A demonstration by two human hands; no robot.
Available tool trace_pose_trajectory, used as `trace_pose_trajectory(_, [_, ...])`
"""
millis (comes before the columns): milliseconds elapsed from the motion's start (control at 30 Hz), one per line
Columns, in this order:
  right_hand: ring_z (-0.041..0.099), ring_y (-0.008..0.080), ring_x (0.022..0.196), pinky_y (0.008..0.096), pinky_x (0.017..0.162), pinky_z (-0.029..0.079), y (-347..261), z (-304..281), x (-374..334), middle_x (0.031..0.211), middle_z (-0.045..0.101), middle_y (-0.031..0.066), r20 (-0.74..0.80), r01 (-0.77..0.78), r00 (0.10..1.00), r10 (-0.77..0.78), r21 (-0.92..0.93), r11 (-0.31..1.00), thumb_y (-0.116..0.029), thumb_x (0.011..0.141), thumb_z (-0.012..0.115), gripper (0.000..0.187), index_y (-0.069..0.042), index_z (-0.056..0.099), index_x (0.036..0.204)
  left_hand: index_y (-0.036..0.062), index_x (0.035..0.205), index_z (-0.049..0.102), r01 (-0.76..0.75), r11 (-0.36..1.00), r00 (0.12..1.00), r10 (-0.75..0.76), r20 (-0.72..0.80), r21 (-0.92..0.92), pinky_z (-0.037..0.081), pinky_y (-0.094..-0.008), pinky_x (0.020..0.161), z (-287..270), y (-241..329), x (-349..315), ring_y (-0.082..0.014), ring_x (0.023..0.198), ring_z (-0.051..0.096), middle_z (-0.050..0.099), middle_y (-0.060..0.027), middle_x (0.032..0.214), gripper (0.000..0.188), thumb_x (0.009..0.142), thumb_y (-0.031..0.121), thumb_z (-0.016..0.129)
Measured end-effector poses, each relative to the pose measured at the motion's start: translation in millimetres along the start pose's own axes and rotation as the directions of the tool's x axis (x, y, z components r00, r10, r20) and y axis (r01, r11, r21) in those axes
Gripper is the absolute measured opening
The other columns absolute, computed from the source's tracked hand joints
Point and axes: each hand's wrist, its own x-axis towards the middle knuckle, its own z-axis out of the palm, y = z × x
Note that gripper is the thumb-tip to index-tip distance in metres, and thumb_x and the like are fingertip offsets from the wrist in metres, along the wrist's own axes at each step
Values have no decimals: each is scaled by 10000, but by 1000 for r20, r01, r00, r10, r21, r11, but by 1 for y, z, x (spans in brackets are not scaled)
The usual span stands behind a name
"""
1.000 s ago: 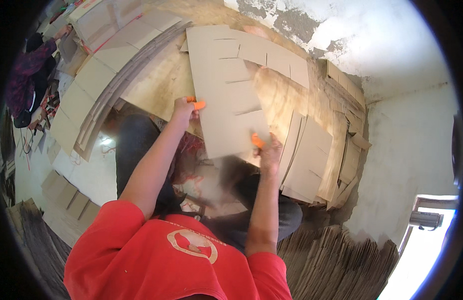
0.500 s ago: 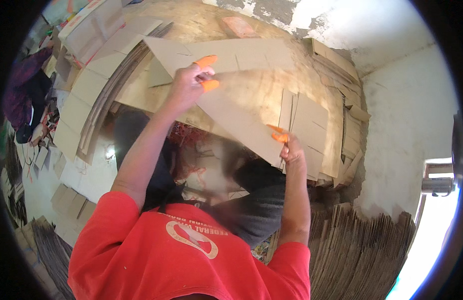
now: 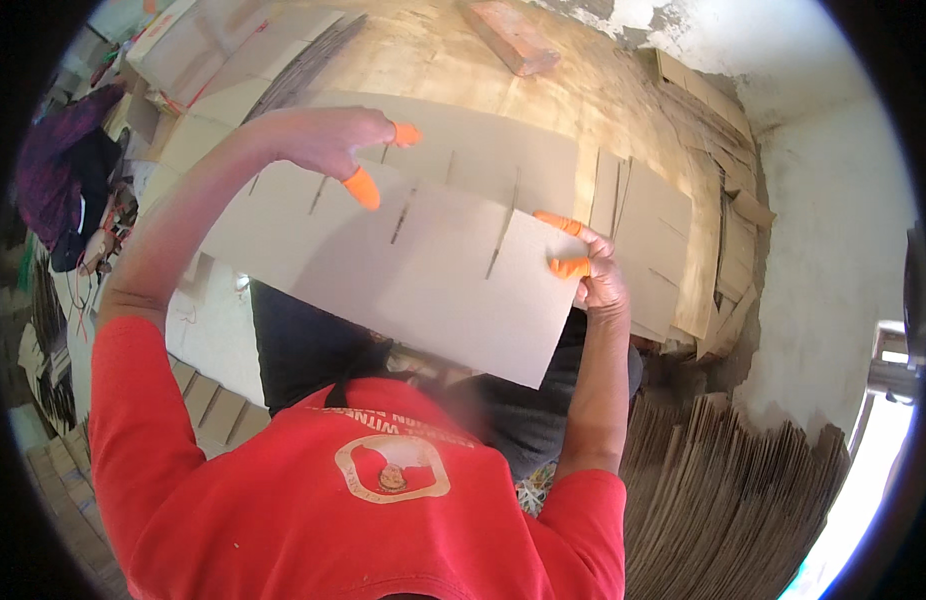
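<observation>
1. Across the middle of the view, a pale wooden board [image 3: 423,50] is forming the surface, with a peeling wall [image 3: 833,220] rising beyond its right edge.
2. Off the surface's near right corner, a big cardboard stack [image 3: 723,500] is standing with its many thin edges showing.
3. Beyond the surface's left edge, a co-worker [image 3: 68,190] in dark checked clothing is keeping low among clutter; the details are too small to tell.
4. Toward the far left corner, a cardboard box [image 3: 198,45] is sitting beside stacked sheets [image 3: 303,65].
5. At the surface's near edge, a near slotted sheet [image 3: 423,275] is jutting out above the person's dark-clad legs [image 3: 303,340], its slots pointing away from the body.
6. Just behind, a far slotted sheet [image 3: 483,130] is lying on the surface, partly covered in this view.
7. Along the right edge, a smaller sheet pile [image 3: 658,220] is lying flat.
8. Well apart from each other, the hands are working differently: the right hand [image 3: 603,275] is pinching the near slotted sheet's right corner, while the left hand [image 3: 348,138] is spreading thumb and finger over its far edge; I cannot tell whether they are touching.
9. Near the far edge, a reddish brick [image 3: 513,38] is resting.
10. Orange finger covers [image 3: 362,190] are capping digits on both hands.
</observation>
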Motion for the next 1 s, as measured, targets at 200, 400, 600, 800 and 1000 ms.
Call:
trace_pose_trajectory(200, [431,31,439,182,358,305,-45,23,-10,730,651,48,-5,83,996,-88,-309,947,-22,675,720,590,61,563,1238,-28,1152,581,165,864,986,-130,107,-475,477,-330,796,34,6,47,-230,925,602,630,-130,980,582,661,208,786])
trace_pose_trajectory(400, [592,85,593,202,468,457,-51,-6,-27,893,697,56,-390,297,785,-481,-444,845,-123,798,716,518,-29,550,1279,6,847,626,-5,995,925,-32,-378,-97,450,-288,684,-4,-2,35,-146,708,563,576,-44,734,239,676,131,736])
trace_pose_trajectory(600, [643,359,931,407,790,539,-7,-79,-62,1053,643,233,-615,-694,571,-544,-716,81,-356,885,637,601,23,445,1309,13,968,619,191,980,780,-114,-615,61,454,-340,779,-57,6,6,-239,879,586,593,-115,955,265,752,143,701])
trace_pose_trajectory(800, [475,447,1162,466,943,441,35,-87,-26,1232,510,303,-669,-776,578,-467,-627,-62,-556,798,652,914,89,317,1353,23,974,630,105,955,748,108,-655,278,463,-365,721,-31,41,34,-317,799,613,635,-179,845,210,801,134,671])
trace_pose_trajectory(1000, [602,391,982,451,887,486,17,-113,-32,1013,625,264,-591,-646,762,-263,-722,-247,-456,819,654,816,135,372,1306,23,928,637,21,999,743,18,-669,50,467,-393,642,0,36,47,-350,715,615,619,-195,780,157,811,125,660])
